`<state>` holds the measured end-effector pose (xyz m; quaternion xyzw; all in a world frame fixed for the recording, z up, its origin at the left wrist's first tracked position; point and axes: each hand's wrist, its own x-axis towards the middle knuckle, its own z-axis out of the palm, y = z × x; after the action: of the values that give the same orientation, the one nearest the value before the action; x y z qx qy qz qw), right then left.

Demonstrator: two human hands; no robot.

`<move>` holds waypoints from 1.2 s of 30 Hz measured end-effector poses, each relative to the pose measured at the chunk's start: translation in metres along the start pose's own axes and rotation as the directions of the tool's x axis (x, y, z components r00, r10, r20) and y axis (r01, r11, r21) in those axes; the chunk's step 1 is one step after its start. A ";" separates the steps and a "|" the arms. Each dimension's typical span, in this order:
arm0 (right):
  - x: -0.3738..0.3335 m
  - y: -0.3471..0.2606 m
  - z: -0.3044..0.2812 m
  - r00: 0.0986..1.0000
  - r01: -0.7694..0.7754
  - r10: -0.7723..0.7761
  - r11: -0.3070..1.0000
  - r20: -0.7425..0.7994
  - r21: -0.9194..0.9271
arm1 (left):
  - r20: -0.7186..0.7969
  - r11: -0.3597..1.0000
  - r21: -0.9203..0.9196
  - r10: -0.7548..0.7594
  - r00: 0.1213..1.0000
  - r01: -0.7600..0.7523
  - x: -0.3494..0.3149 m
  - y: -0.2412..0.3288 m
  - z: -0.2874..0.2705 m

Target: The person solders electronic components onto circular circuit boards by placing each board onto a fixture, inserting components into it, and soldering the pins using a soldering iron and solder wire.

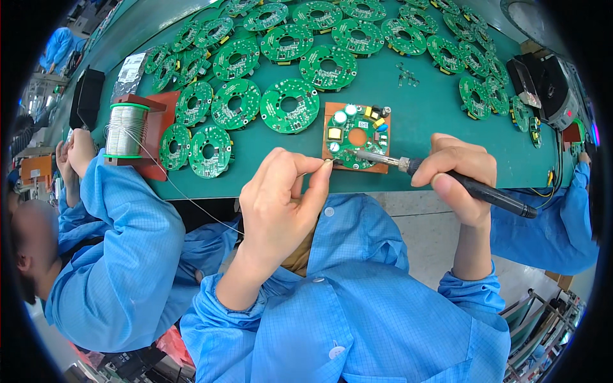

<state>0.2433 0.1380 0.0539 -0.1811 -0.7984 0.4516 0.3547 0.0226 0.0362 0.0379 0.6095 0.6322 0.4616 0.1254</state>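
Note:
A round green circuit board point(355, 134) with capacitors and coloured parts lies in a brown square holder point(380, 167) at the near edge of the green table point(408, 108). My right hand point(461, 171) grips a black-handled soldering iron point(485, 191), its metal tip at the board's near rim. My left hand point(281, 198) pinches a thin solder wire point(191, 201) and brings its end to the same spot on the board. The wire runs back to a spool point(126, 130) on a red-brown stand at the left.
Several round green circuit boards point(288, 105) cover the table beyond the holder. A person in a blue coat point(121, 255) sits close at my left. Another blue sleeve point(562, 223) is at the right, by a black device point(549, 83). A black box point(86, 96) sits at the far left.

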 end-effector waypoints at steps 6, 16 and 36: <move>0.001 -0.001 -0.001 1.000 0.012 -0.012 1.000 0.017 -0.009 | 0.005 0.997 0.035 0.070 0.998 -0.070 -0.001 0.001 0.001; 0.001 -0.003 0.006 0.999 -0.013 0.012 1.000 -0.032 -0.014 | -0.001 0.988 0.085 0.131 0.991 -0.131 0.000 0.000 0.003; 0.010 -0.006 -0.004 0.997 0.016 -0.013 0.999 0.073 -0.043 | 0.001 0.994 0.070 0.081 0.997 -0.081 0.000 0.000 0.002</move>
<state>0.2402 0.1435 0.0641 -0.1665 -0.8218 0.4377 0.3244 0.0241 0.0374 0.0367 0.6384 0.6229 0.4441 0.0846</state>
